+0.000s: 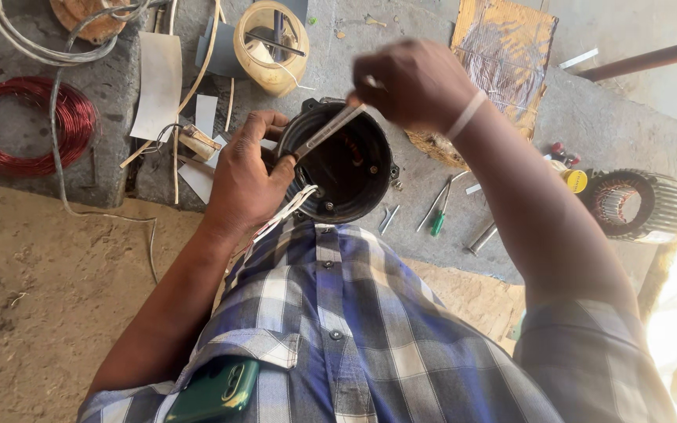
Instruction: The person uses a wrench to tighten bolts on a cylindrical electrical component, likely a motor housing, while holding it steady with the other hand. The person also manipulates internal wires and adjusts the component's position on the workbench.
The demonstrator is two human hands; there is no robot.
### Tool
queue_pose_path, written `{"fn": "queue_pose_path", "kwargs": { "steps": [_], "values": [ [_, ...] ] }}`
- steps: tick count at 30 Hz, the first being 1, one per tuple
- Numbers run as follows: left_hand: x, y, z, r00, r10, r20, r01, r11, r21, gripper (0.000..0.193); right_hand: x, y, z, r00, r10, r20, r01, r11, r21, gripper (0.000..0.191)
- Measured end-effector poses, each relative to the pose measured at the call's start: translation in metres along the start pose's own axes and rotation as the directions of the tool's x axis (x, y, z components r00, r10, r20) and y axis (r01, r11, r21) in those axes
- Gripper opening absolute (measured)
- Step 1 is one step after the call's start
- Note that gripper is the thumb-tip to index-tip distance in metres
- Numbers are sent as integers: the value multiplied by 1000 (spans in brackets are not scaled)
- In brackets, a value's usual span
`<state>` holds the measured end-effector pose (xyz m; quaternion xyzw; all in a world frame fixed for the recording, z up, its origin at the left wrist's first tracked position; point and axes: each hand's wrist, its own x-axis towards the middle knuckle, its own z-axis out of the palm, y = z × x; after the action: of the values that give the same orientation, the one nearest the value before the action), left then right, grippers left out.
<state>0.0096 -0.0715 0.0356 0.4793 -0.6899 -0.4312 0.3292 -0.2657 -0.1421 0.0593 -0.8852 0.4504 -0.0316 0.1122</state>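
1. Centre frame: left hand [242, 178] clasping rim of round black motor housing [346, 164].
2. Right hand [413, 82] closed around thin metal strip [327, 131], angled into housing.
3. Upper left: glossy red wire coil [27, 124] on grey worktop [589, 117].

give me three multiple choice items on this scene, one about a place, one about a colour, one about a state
1. Where does the coil of wire lie?
A. far left on the slab
B. inside the round housing
C. in the shirt pocket

2. What colour is the screwdriver handle on the slab?
A. red
B. green
C. yellow

3. What is the right hand doing?
A. resting open on the slab
B. gripping a thin flat metal tool
C. holding a phone

Key:
1 A, the red coil sits at the left edge.
2 B, the handle is green.
3 B, the metal tool slants into the black round housing, whose rim the left hand steadies.
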Motion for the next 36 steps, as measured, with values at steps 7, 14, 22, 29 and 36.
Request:
{"fn": "queue_pose_path", "kwargs": {
  "steps": [7,14,22,29,36],
  "values": [
    [1,-8,0,1000,15,25,-13,995,-103,42,-99,-83,-4,912,362,191,-386,916,107,27],
    [3,-15,0,997,59,57,-58,998,-14,47,-100,-160,4,899,430,82,-428,828,363,31],
    [10,-28,-13,973,39,228,-17,995,-97,42,-93,-175,18,782,597,-176,-538,791,292,22],
    [3,-46,-31,973,67,219,-21,978,-206,32,-104,-97,1,846,532,-44,-423,718,553,18],
    [-3,-53,-36,985,102,142,-67,971,-230,24,-43,-61,-16,971,236,50,-241,942,234,30]
  ]
}}
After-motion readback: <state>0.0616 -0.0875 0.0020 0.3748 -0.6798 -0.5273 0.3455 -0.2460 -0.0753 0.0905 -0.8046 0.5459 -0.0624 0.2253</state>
